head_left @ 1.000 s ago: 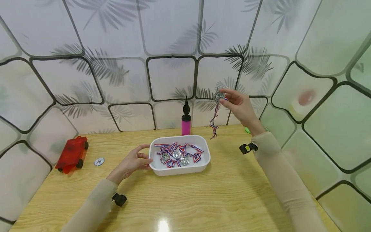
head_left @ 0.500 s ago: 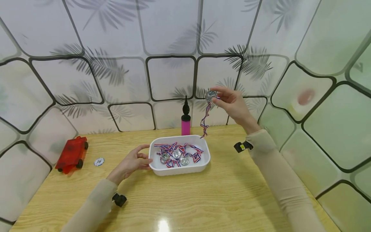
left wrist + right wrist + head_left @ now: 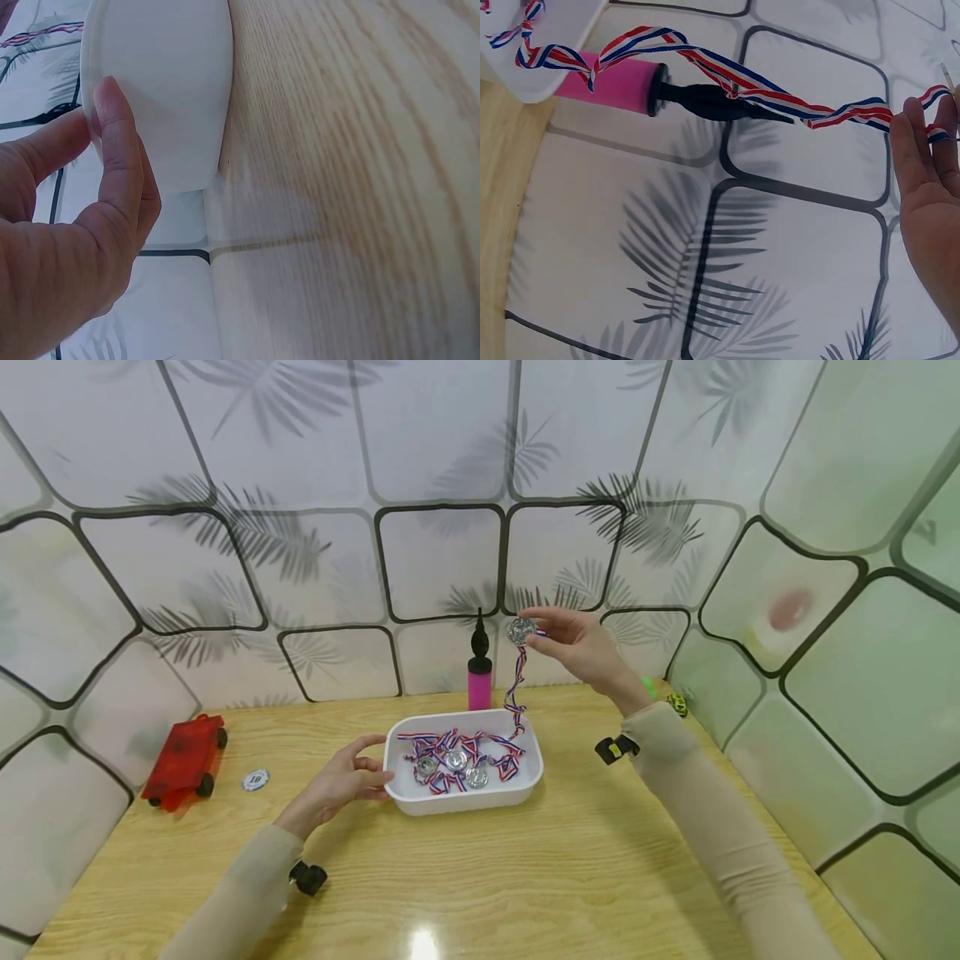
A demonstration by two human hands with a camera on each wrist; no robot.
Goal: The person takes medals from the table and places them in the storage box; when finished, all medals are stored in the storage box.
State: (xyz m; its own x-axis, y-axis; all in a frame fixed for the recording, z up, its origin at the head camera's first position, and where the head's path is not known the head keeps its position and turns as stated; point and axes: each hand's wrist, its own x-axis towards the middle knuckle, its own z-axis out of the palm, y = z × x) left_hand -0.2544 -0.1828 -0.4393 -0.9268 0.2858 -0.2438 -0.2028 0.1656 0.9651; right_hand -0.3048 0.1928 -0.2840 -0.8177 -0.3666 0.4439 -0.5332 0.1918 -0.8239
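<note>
In the head view my right hand pinches a silver medal above the back right of a white tray. Its striped ribbon hangs down, the lower end reaching into the tray; the right wrist view shows the same red, white and blue ribbon stretching from the fingers. My left hand grips the tray's left end, with fingertips against the outer wall in the left wrist view. Inside the tray lie several silver medals with tangled ribbons.
Directly behind the tray stands a pink and black hand pump. To the left are a red toy car and a chip marked 10. A yellow-black item lies near the right wall. A patterned curtain-like wall borders the wooden table.
My right hand has moved left and slightly down with the medal, carrying its ribbon from right of the tray to over it. The left hand and tray have stayed put.
</note>
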